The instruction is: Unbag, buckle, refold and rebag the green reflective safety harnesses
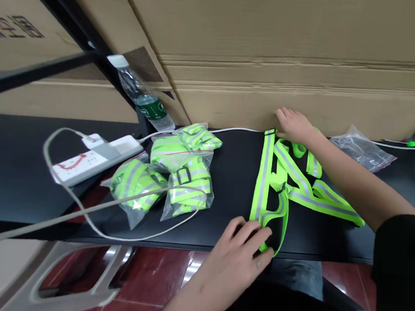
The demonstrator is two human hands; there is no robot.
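A neon-green reflective strap vest [291, 186] lies spread on the black table [19, 169]. My left hand [239, 254] pinches its near end at the table's front edge, thumb under and fingers on top. My right hand [295, 125] rests on the vest's far end by the cardboard wall, fingers curled down onto the strap.
Several bagged green vests [170, 171] lie left of centre. A white power strip [95, 158] with a grey cable [81, 208] sits at the left. A water bottle [142, 95] leans on the cardboard boxes [273, 50]. An empty clear bag [362, 148] lies to the right.
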